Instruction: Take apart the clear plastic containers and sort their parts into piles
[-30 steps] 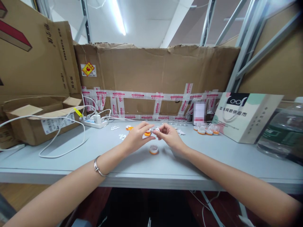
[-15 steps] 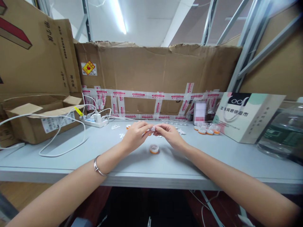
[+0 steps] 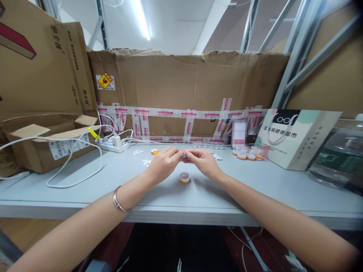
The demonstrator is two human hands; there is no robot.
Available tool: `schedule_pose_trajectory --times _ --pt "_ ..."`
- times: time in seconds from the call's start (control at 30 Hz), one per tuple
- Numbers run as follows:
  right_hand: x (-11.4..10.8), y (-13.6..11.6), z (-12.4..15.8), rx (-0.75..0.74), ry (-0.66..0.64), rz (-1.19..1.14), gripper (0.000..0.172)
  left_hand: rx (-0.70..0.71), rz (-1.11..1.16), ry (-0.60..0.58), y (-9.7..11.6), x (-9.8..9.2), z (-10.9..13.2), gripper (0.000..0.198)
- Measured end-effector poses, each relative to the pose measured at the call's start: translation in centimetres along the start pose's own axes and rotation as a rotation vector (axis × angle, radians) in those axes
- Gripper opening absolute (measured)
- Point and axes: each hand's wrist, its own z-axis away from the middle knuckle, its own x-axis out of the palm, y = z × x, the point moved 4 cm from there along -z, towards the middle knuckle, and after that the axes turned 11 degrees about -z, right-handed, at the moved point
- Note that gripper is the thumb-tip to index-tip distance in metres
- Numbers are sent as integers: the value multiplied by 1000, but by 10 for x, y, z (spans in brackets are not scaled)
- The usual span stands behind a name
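My left hand [image 3: 166, 161] and my right hand [image 3: 202, 160] meet above the table, fingertips almost touching. Pinched between them is a small white piece with dark marks [image 3: 184, 154], too small to name for certain and partly covered by the fingers. Just below and nearer to me stands a small round clear container with an orange base [image 3: 184, 178], apart from both hands. Small flat white pieces lie in loose groups left of my left hand [image 3: 146, 162] and behind my right hand [image 3: 217, 157]. An orange ring-like part [image 3: 154, 152] lies beyond my left hand.
Several orange-and-clear round containers [image 3: 250, 155] cluster at the right, before a phone [image 3: 239, 135]. A paper bag [image 3: 295, 139] and a large water bottle [image 3: 334, 158] stand further right. At left are a power strip [image 3: 120, 146], white cables and an open carton [image 3: 48, 136].
My left fingers have curled in and moved slightly right, closer to my right fingertips. The small white piece stays between the hands. The round container has not moved.
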Motion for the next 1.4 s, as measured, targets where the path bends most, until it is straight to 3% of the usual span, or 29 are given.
schedule_pose_trajectory --times 0.27,0.77,0.93,1.07,1.3,1.4 --pt "2 -7 6 -87 6 102 25 48 -20 23 4 -2 1 19" --pt "-4 14 2 40 80 -53 21 65 5 -5 8 3 2 18" --pt "-5 14 1 184 125 -138 16 -83 216 17 0 5 1 13" --pt "-7 16 1 355 120 -168 13 -227 445 -32 -6 13 3 13" --pt "-6 17 -1 291 92 -206 17 -321 569 -12 -8 16 4 14" --pt "-3 19 1 365 117 -306 13 -384 614 31 -8 14 4 12"
